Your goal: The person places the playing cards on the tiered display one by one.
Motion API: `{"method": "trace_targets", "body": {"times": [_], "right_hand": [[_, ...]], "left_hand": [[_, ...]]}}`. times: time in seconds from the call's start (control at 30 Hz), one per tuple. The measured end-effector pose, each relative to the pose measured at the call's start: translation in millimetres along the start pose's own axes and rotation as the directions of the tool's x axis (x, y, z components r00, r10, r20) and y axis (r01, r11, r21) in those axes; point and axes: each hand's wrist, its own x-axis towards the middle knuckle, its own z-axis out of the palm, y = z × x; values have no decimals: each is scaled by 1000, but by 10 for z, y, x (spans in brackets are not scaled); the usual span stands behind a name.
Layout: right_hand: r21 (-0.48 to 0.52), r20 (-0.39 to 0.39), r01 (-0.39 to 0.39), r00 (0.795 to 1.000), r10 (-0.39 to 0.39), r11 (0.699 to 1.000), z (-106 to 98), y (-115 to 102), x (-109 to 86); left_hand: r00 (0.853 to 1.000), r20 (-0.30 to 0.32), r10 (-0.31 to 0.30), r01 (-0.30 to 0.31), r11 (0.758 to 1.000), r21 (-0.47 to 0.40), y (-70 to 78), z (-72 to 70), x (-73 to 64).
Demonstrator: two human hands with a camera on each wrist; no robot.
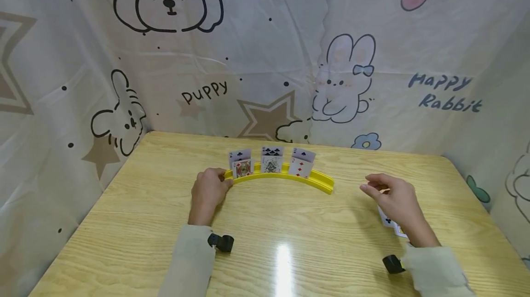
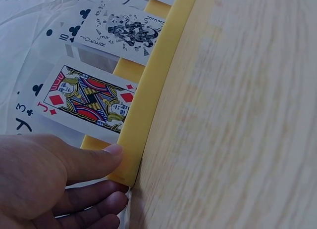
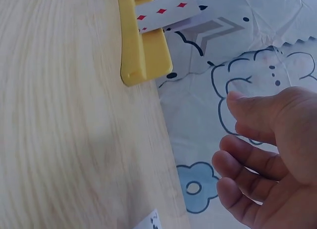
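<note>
A curved yellow card holder (image 1: pixel 322 182) stands on the table, with playing cards upright in two rows. Its front row has a jack of diamonds (image 2: pixel 89 101), a joker (image 2: pixel 126 33) and a three of diamonds (image 3: pixel 166 12). Behind them rise several black-suited cards, partly covered. My left hand (image 1: pixel 208 192) grips the holder's left end, thumb on the front rail and fingers curled round the end. Off to the right, my right hand (image 1: pixel 393 198) hangs above the table with loosely curled fingers and nothing in them. Playing cards (image 1: pixel 387 218) lie beneath it, partly hidden by hand and wrist.
The wooden table (image 1: pixel 256 223) runs back to a printed cloth (image 1: pixel 265 67) with cartoon animals, which hangs along the back and sides. Each wrist bears a small black camera, such as the left one (image 1: pixel 223 243).
</note>
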Motion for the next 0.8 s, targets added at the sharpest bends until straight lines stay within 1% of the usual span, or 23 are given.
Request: {"method": "trace_targets", "body": {"times": [0.23, 0.47, 0.6, 0.8], "right_hand": [[-33, 34, -32, 999, 33, 999, -91, 118, -88], [-81, 59, -63, 996, 68, 995, -166, 280, -133], [-106, 60, -97, 993, 104, 990, -196, 382, -166], [-118, 83, -158, 982, 168, 980, -231, 514, -218]], "left_hand": [[1000, -9, 12, -12, 1000, 2, -13, 10, -8], [1000, -10, 23, -23, 1000, 6, -32, 0, 1], [1000, -4, 16, -16, 1000, 0, -37, 10, 4], [1000, -10, 14, -14, 1000, -14, -29, 22, 10]]}}
